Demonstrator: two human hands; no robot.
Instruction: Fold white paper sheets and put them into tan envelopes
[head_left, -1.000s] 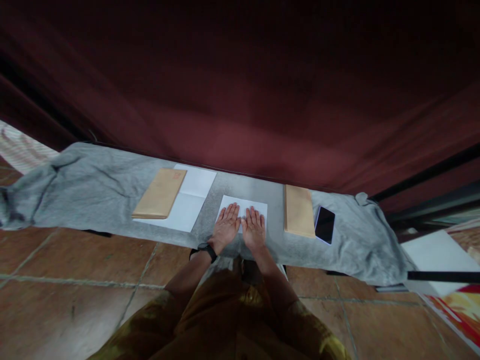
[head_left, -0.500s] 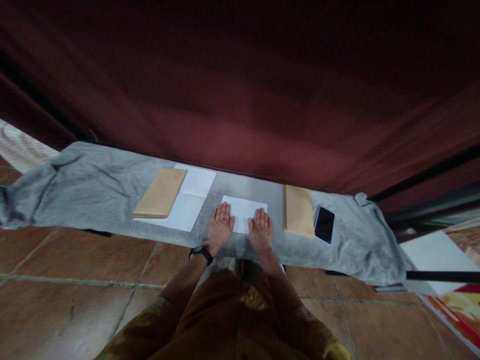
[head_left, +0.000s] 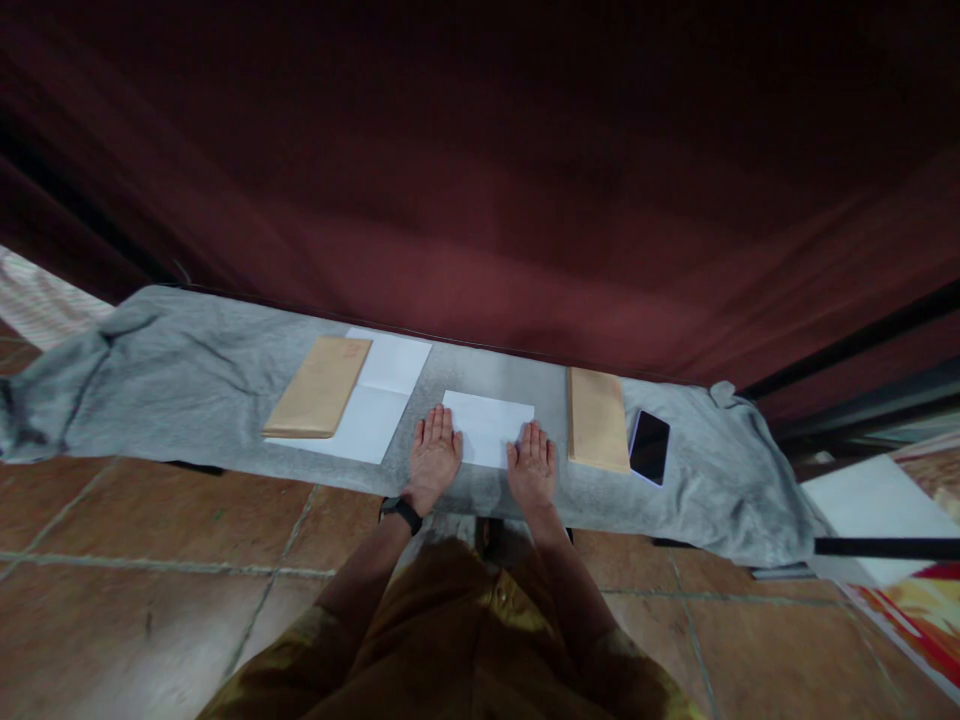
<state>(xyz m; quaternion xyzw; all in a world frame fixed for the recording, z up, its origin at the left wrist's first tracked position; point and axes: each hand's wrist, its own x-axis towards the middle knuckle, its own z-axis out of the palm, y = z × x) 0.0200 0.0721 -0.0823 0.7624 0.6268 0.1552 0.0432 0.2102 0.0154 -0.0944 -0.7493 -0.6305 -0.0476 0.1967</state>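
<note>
A white sheet of paper [head_left: 486, 428] lies flat on the grey cloth [head_left: 465, 365] in front of me. My left hand [head_left: 435, 452] rests palm down with fingers stretched out, its thumb at the sheet's left edge. Flat at the sheet's right edge is my right hand [head_left: 533, 468], its thumb and fingers also stretched out. Neither hand grips anything. Left of my left hand, a stack of brown envelopes [head_left: 319, 388] sits on larger creased white paper [head_left: 379, 415]. Another stack of brown envelopes [head_left: 598, 420] lies right of my right hand.
A smartphone [head_left: 649, 447] with a dark screen lies right of the right-hand envelopes. Behind the cloth-covered surface hangs a dark red curtain [head_left: 480, 270]. Bunched cloth [head_left: 750, 480] covers the right end. Below is a brown tiled floor [head_left: 165, 600].
My hands have moved slightly apart, the left one leftward and the right one rightward, toward the sheet's outer edges. The sheet, envelopes and phone stay in place.
</note>
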